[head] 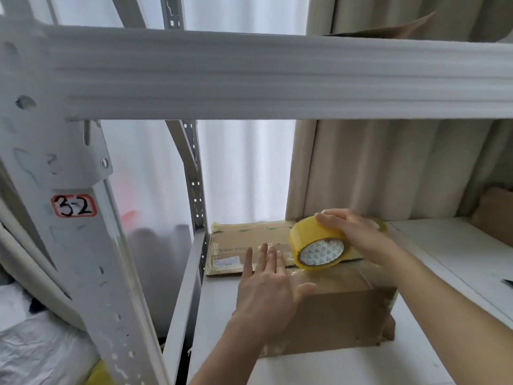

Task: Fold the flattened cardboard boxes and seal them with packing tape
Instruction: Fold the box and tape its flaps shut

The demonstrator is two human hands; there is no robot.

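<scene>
On the shelf (319, 365), the left hand (266, 295) lies flat with straight fingers on the folded box (341, 315), seemingly smoothing tape, while the right hand (358, 234) grips the tape roll (316, 245) at the far edge to draw the strip taut.

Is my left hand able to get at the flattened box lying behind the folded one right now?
Probably yes. The left hand is open over the folded box, fingertips already toward the flattened box, with nothing between them.
</scene>
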